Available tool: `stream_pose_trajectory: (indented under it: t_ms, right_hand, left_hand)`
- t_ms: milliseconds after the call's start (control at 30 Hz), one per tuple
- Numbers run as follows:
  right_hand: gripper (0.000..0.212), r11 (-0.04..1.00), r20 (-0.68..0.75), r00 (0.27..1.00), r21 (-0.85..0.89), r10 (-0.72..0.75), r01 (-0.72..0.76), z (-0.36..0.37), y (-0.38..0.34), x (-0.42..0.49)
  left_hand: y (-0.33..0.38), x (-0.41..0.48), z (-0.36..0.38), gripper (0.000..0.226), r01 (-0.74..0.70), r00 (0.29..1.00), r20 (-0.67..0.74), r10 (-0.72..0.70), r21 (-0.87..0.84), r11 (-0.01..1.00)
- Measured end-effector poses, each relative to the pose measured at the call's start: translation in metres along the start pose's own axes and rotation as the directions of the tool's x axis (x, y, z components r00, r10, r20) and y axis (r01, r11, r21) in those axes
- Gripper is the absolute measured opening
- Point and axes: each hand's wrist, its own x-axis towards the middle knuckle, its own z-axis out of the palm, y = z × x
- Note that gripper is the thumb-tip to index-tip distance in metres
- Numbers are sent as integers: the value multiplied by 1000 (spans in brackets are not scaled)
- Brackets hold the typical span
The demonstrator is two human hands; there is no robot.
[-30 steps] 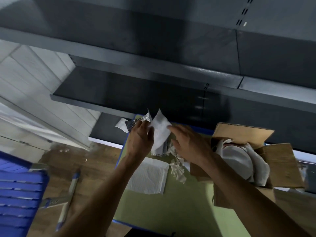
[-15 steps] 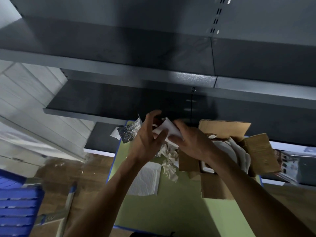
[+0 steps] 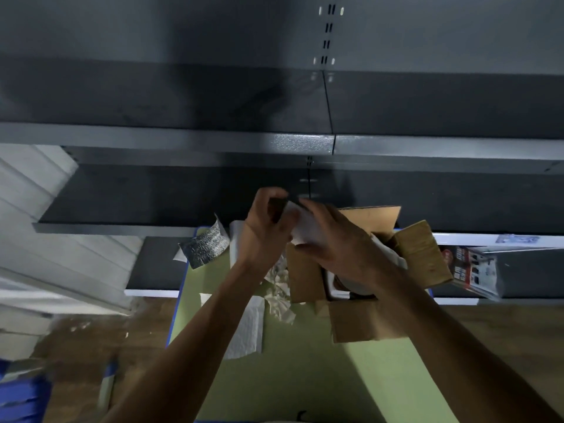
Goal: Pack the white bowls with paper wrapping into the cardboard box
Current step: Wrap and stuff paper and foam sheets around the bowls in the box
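View from above, looking down at two bare forearms that reach out over a green surface (image 3: 305, 377) with a blue edge.

The left hand (image 3: 262, 233) and right hand (image 3: 341, 245) meet above the far left corner of one open cardboard box (image 3: 357, 319). Both are curled round a single white paper sheet (image 3: 300, 222). The left hand's thumb and bent fingers pinch one end. The right hand's fingers close over the other end.

The box stands on the right part of the surface with four flaps folded outward. The right hand and wrist cover most of its opening. Past the wrist, some white wrapping (image 3: 389, 253) shows inside the box. Under the wrist a white bowl (image 3: 333, 283) shows only as a short length of rim. How many bowls lie inside cannot be told.

On the surface to the left of the box:
- One heap of crumpled paper (image 3: 279, 290), touching the box's left flap.
- One flat paper towel (image 3: 247, 331), partly under the left forearm.
- One silvery textured sheet (image 3: 207, 242) at the far left corner, with an edge curling up.
- More white paper just behind the left hand, mostly hidden by it.

Dark grey metal shelves (image 3: 183, 141) fill the upper half of the view, in at least three tiers. A printed packet (image 3: 476, 270) leans on the lowest shelf to the right of the box. A wooden floor (image 3: 91, 331) shows at lower left, and a blurred blue object (image 3: 18, 392) sits in the corner.
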Motion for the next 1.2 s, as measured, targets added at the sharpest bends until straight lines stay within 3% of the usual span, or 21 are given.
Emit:
stream_pose_trajectory:
  t_ms: [67,167,267,400,533,667,733,833,967,1100,1200]
  right_hand:
    - [62,999,-49,999,-38,-11,9,-3,1,-1]
    - [36,998,-44,998,55,38,-36,-10,4,-1]
    - [25,990,-13,996,109,93,-92,-21,9,1]
    - [12,970,63,986,176,157,-166,-27,22,6]
    - [38,967,-7,983,179,185,-181,-34,24,3]
    - [62,991,-10,996,-108,85,-85,-37,24,1]
    - [57,983,-18,998,-169,63,-65,-36,28,0]
    - [33,988,-89,992,-124,86,-96,-41,35,-2]
    - [30,982,14,982,-11,187,-187,-55,47,-1]
    - [33,977,123,981,131,149,-165,-65,51,-4]
    - [27,972,115,986,185,122,-142,-66,49,-6]
  left_hand:
    - [7,4,5,26,19,1000,21,-18,-12,1000]
    - [13,8,8,28,12,991,135,-7,-36,999]
    - [9,8,8,41,-28,965,261,29,-7,1000]
    - [10,9,10,44,-51,947,315,72,-75,996]
    - [11,13,21,25,-37,968,249,43,-28,999]
    - [17,16,34,27,65,990,128,-59,-40,997]
    - [21,18,38,36,94,989,127,-79,-112,989]
    - [22,22,46,38,-6,974,223,26,-90,996]
    - [15,24,53,35,-88,967,242,76,38,995]
    - [1,22,54,24,-98,961,263,81,55,994]
    - [-6,17,59,26,-98,968,241,74,88,991]
